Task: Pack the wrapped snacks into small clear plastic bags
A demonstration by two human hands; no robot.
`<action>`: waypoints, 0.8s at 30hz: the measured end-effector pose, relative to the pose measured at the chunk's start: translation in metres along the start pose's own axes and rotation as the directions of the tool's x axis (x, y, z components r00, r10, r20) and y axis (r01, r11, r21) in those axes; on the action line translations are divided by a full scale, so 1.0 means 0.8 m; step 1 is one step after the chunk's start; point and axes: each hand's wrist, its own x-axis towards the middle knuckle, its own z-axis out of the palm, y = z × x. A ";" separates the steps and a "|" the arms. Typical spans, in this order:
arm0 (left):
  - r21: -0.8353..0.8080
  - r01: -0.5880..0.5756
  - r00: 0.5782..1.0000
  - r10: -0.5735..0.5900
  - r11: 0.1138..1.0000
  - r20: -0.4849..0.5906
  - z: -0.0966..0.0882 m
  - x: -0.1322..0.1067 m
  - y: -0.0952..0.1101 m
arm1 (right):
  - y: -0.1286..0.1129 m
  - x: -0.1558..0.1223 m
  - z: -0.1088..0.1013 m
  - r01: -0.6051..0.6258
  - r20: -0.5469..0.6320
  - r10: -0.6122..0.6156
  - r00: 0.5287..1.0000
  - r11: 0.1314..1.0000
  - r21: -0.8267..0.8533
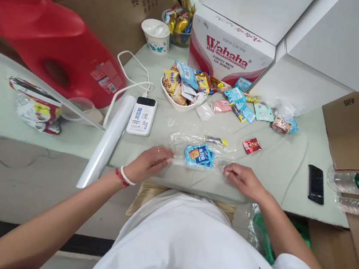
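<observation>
A clear plastic bag (181, 143) lies flat near the table's front edge with blue snack packets (198, 155) inside it. My left hand (148, 163) pinches the bag's near left edge, fingers closed on the plastic. My right hand (245, 181) grips the bag's near right edge the same way. A yellow wrapped candy (215, 140) lies at the bag's far side, and a small red packet (251, 145) sits just right of it.
A white bowl (182, 105) piled with snacks stands behind the bag, and loose packets (250, 110) are scattered to its right. A roll of clear film (107, 139), a white power bank (142, 115), a red jug (47, 46), a Wahaha box (227, 53), a black phone (315, 183) and bottles (355, 182) surround the spot.
</observation>
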 end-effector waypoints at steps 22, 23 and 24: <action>0.227 0.633 0.715 -0.446 0.740 -0.538 0.049 0.077 0.007 | -0.062 0.203 -0.028 0.156 0.218 -0.039 0.975 0.823 -0.547; 0.208 0.632 0.712 -0.453 0.747 -0.536 0.049 0.078 0.007 | -0.068 0.187 -0.023 0.219 0.255 -0.081 0.963 0.789 -0.574; 0.190 0.628 0.711 -0.457 0.754 -0.535 0.049 0.079 0.007 | -0.072 0.169 -0.016 0.274 0.301 -0.103 0.948 0.748 -0.605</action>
